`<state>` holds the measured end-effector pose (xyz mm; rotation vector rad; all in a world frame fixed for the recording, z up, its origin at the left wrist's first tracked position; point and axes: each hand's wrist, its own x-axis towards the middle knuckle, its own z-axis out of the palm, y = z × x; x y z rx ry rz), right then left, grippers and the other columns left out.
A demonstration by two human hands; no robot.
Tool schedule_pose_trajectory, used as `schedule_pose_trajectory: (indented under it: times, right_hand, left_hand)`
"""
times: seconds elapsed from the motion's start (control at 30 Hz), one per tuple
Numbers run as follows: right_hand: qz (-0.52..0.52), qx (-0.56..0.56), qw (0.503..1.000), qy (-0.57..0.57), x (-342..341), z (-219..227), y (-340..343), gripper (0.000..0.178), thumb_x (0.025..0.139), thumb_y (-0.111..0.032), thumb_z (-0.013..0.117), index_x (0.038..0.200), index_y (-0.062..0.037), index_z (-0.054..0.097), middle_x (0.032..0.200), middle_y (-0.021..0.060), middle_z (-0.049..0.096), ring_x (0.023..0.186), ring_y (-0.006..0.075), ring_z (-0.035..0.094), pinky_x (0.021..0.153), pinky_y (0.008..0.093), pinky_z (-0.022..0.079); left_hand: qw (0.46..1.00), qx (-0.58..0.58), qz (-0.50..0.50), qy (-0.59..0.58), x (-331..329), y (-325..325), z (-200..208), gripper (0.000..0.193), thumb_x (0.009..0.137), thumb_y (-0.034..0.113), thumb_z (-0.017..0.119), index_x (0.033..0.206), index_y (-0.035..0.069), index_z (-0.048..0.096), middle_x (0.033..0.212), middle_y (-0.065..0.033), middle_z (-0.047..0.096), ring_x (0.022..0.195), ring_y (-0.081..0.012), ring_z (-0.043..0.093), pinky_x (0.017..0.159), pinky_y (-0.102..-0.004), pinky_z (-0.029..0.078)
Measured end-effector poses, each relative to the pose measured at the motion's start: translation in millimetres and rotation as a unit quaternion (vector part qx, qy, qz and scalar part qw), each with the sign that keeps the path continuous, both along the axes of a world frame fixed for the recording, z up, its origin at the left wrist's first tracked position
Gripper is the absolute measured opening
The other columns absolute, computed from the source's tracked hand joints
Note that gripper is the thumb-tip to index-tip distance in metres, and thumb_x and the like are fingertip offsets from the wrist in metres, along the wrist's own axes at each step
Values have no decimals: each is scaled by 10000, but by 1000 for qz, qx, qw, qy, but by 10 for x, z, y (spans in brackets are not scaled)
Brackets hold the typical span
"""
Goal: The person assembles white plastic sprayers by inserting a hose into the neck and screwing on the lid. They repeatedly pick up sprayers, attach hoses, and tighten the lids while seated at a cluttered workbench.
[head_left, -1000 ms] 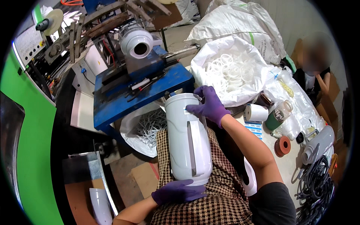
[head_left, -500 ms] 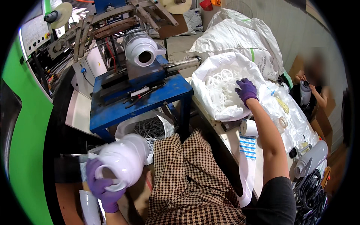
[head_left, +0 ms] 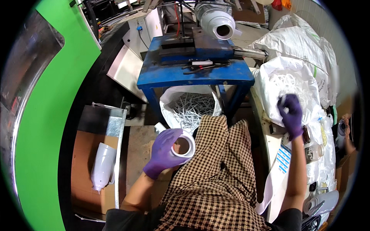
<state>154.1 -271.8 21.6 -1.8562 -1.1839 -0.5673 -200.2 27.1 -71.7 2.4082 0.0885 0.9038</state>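
My left hand point(head_left: 163, 152), in a purple glove, is closed around the neck of a white jug-shaped plastic shell point(head_left: 189, 139), its round opening turned up toward me. The hand and the foreshortening hide most of the shell's body. My right hand point(head_left: 291, 113), gloved the same, is raised at the near rim of a white bag point(head_left: 266, 90) full of white plastic rings point(head_left: 287, 82). Its fingers are curled closed, and a pale bit shows at the fingertips, looking like one of the rings.
Ahead stands a blue metal bench point(head_left: 154, 73) with pliers point(head_left: 204, 68) on it and another white shell point(head_left: 216, 21) mounted above. Beneath is a sack of grey strips point(head_left: 190, 109). A shell point(head_left: 104, 165) lies in a cardboard-lined tray at left. A label strip point(head_left: 284, 158) hangs at right.
My view has turned left. The left hand has brought the shell in toward my lap and turned its opening upward. The right hand has drawn back from among the rings, its fingers now curled.
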Motion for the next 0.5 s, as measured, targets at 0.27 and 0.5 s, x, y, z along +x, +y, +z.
schedule_pose_trajectory:
  times: [0.27, 0.5]
  right_hand:
    - [344, -62, 919, 181, -1997, -369, 937, 248, 865, -129, 737, 1082, -18, 694, 1048, 164, 732, 878, 304, 751, 784, 375, 610]
    - [232, -224, 937, 135, -2072, -516, 1211, 243, 746, -34, 639, 976, -62, 712, 921, 145, 700, 779, 354, 688, 711, 416, 572]
  left_hand:
    - [998, 5, -57, -23, 284, -131, 249, 863, 641, 308, 927, 1357, 49, 521, 1154, -138, 671, 1052, -370, 650, 939, -463, 512]
    - [996, 46, -70, 2, 351, -230, 274, 665, 614, 237, 890, 1202, 92, 614, 1144, -135, 670, 1071, -367, 643, 941, -458, 511]
